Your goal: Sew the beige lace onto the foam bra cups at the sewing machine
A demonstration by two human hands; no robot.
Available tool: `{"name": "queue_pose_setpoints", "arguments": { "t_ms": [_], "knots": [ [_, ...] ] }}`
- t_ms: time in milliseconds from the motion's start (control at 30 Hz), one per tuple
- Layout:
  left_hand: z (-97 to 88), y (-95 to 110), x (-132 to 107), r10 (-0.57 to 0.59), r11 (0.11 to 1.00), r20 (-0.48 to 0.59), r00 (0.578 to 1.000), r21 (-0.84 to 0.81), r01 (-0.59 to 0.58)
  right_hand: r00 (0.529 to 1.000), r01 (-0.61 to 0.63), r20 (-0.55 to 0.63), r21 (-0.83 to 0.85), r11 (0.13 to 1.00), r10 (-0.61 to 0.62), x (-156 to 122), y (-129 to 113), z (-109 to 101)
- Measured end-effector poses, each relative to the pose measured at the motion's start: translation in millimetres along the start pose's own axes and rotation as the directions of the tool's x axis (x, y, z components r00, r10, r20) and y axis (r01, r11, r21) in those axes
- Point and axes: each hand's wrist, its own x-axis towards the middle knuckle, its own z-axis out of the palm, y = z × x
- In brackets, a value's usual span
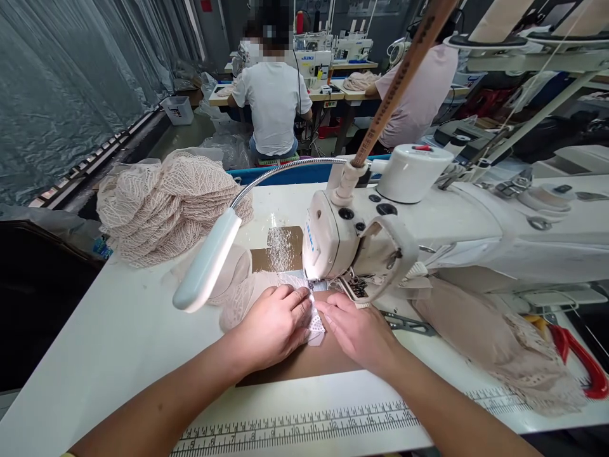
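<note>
Nearest me: printed ruler scale (295,428) along the table edge, then brown board (309,365). Left hand (273,324) palm down on the lace piece (247,295); right hand (356,327) opposite, fingertips by the piece's pale dotted end (314,327). Hands near each other with a gap between; can't tell if either pinches or just presses.

Lace piece sits on the board, running up to the needle area of the sewing machine (330,235). My read: mid-job on this one, not released yet. Beige fabric (495,343) lies right of the machine head, lace stack (166,209) far left; can't say which is done and which is left.

Hard to see: left thumb and palm underside covered, needle tip and any stitches lost under the head. Beyond, co-worker in white (273,108) at another machine, hands mostly blocked.
</note>
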Motion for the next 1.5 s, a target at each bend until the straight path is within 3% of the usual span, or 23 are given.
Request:
{"name": "queue_pose_setpoints", "arguments": {
  "t_ms": [233, 467, 600, 700, 833, 967, 1200, 1500],
  "knots": [
    [2.9, -9, 2, 0.022, 0.999, -0.013, 1.000, -0.027, -0.022, 1.000, 0.018, 0.023, 0.008, 1.000, -0.018, 1, -1, 1],
    [-15.8, -11, -5, 0.066, 0.993, 0.059, 0.996, -0.098, -0.060, 0.998, 0.013, 0.061, 0.065, 0.998, -0.017, 1, 1, -4],
    [-11.9, -10, -7, 0.055, 0.993, 0.032, 0.998, -0.110, -0.051, 0.996, 0.010, 0.090, 0.111, 0.994, -0.020, 0, 3, -5],
    [-11.0, -13, -6, 0.017, 0.973, 0.037, 0.999, -0.230, -0.008, 0.995, 0.013, 0.095, 0.128, 0.992, -0.025, 1, 4, -4],
    [-24.0, -21, -2, -0.033, 0.908, 0.096, 0.995, -0.413, 0.070, 0.997, 0.011, 0.074, 0.112, 0.994, -0.019, 4, 2, 1],
    [-31.0, -25, 1, -0.025, 0.873, 0.135, 0.991, -0.480, 0.088, 1.000, -0.010, 0.015, 0.066, 0.998, 0.009, 9, -2, 11],
    [-25.9, -24, 2, 0.043, 0.918, 0.089, 0.995, -0.397, -0.004, 0.996, 0.087, -0.043, 0.131, 0.988, -0.082, 3, -4, 13],
    [-8.1, -14, -3, 0.070, 0.992, 0.007, 0.998, -0.110, -0.069, 0.998, 0.056, 0.007, 0.154, 0.986, -0.057, -8, -8, 6]
  ]
}}
